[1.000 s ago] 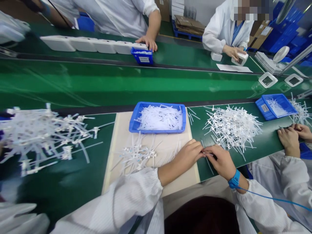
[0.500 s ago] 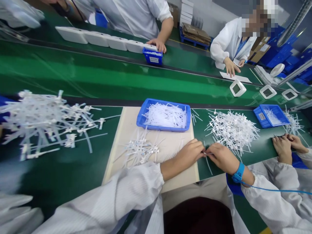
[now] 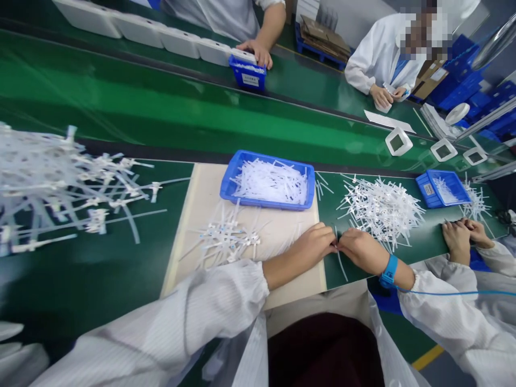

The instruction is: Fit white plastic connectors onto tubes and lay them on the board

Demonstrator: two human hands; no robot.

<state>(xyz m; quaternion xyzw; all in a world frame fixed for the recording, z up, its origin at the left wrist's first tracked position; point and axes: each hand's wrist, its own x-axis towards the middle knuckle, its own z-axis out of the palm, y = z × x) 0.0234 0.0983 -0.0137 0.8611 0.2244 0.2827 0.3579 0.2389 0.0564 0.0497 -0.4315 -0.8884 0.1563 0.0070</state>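
The left hand [image 3: 312, 244] and the right hand [image 3: 360, 248] meet fingertip to fingertip at the near edge of the green table [image 3: 121, 258], right where the beige mat [image 3: 209, 188] ends; both are pinched together on a small white plastic piece [image 3: 337, 248] held between them – too small to make out in detail – with a thin white strip [image 3: 342, 266] trailing from it toward the near edge; the right wrist carries a blue wrist strap [image 3: 388, 271] with a blue cord [image 3: 455, 293] running off to the right; on the mat, just left of the left hand, lies a small heap of assembled white pieces [image 3: 228, 239], and at the mat's far edge stands a blue tray [image 3: 266, 180] filled with white strips; beyond the right hand, on the bare green surface, is a loose pile of white cross-shaped parts [image 3: 381, 207], near the hand but not touching it; a larger, blurred pile [image 3: 60, 183] spreads toward the left edge of the table; at the right edge a co-worker's hands [image 3: 463, 239] rest on the table beside a smaller blue tray [image 3: 442, 188]; across the green conveyor belt [image 3: 161, 118] – on the far side – two more people in white coats work, one with a hand [image 3: 256, 52] by a small blue bin [image 3: 247, 74] and a row of white boxes [image 3: 161, 35].
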